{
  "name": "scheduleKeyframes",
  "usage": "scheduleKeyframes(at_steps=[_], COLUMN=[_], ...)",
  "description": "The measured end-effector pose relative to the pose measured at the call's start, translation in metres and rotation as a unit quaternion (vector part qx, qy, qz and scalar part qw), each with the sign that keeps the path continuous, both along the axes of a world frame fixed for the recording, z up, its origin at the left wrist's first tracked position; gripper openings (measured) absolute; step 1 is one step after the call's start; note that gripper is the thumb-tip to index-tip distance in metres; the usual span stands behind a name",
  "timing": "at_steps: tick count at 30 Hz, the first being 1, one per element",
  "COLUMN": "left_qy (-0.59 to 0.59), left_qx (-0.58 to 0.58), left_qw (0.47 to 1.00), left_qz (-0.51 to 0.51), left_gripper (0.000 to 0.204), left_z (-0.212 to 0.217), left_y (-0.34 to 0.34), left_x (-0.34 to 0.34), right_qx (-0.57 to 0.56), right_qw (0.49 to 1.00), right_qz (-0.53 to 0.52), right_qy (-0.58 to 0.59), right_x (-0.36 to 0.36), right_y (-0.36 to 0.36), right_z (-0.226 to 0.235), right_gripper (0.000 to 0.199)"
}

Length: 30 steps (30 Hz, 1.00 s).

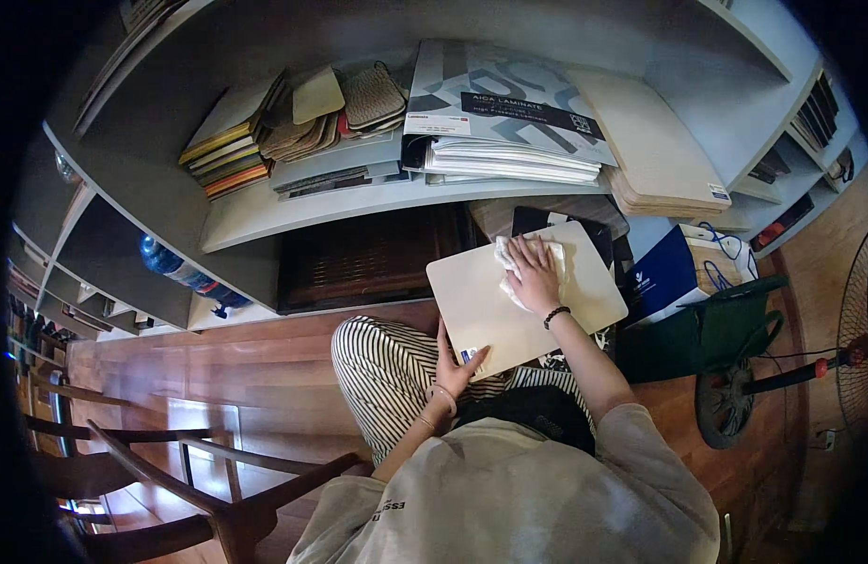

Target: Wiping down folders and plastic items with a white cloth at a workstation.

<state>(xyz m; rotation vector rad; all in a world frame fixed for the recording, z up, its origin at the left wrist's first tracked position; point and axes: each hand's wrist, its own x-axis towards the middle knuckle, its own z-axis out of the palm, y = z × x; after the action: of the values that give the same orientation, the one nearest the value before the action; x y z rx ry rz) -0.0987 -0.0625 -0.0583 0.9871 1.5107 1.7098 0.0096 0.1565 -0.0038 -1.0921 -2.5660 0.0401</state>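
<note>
In the head view, the left hand (457, 368) held a cream-coloured panel (472, 296) by its near left corner, the thumb laid over the face and the other fingers along and beneath the edge. A small label (469, 355) showed on the panel just beside that thumb. The panel lay tilted above the person's lap, reaching from the left hand to beyond the right hand (535, 271). The right hand lay flat on a crumpled white cloth (558, 256), its fingers nearly straight and slightly apart, with the cloth between palm and panel; whether any finger gripped the cloth could not be told. A dark bracelet (557, 316) circled the right wrist, and a pale bangle (444, 399) the left.

Striped trousers (382, 357) showed to the left of the left hand. Ahead of both hands, a shelf (312, 223) bore a thick patterned binder (509, 113); ahead and to the right of the right hand, a stack of pale boards (650, 141) lay beside that binder. Material swatches (373, 97) lay ahead and to the left. To the right of the right hand stood a blue and white bag (658, 277) and, nearer the person, a dark green bag (707, 334). A wooden chair (232, 512) stood behind and left of the left hand.
</note>
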Motion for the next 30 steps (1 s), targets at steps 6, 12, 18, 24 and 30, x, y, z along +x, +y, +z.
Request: scheduleKeyframes(at_steps=[6, 12, 18, 24, 30], left_qy=[-0.01, -0.006, -0.034, -0.042, -0.004], left_qx=[0.015, 0.009, 0.006, 0.007, -0.017], left_qw=[1.0, 1.0, 0.999, 0.999, 1.0], left_qz=[0.003, 0.0, -0.018, -0.018, -0.011], left_gripper=[0.099, 0.098, 0.102, 0.101, 0.099], left_z=[0.002, 0.009, 0.01, 0.014, 0.008], left_y=[-0.001, -0.001, -0.002, -0.003, -0.002], left_x=[0.001, 0.002, 0.002, 0.005, 0.004], right_qx=[0.003, -0.029, -0.035, -0.015, -0.017], right_qw=[1.0, 0.997, 0.995, 0.998, 1.0], right_qz=[0.015, 0.073, 0.096, 0.067, 0.016], right_qy=[0.003, 0.004, -0.011, 0.009, 0.0], right_x=[0.017, 0.042, 0.037, 0.001, -0.019], right_y=[-0.041, -0.086, -0.067, -0.017, 0.006], right_z=[0.003, 0.016, 0.016, 0.006, -0.002], right_gripper=[0.065, 0.065, 0.064, 0.062, 0.062])
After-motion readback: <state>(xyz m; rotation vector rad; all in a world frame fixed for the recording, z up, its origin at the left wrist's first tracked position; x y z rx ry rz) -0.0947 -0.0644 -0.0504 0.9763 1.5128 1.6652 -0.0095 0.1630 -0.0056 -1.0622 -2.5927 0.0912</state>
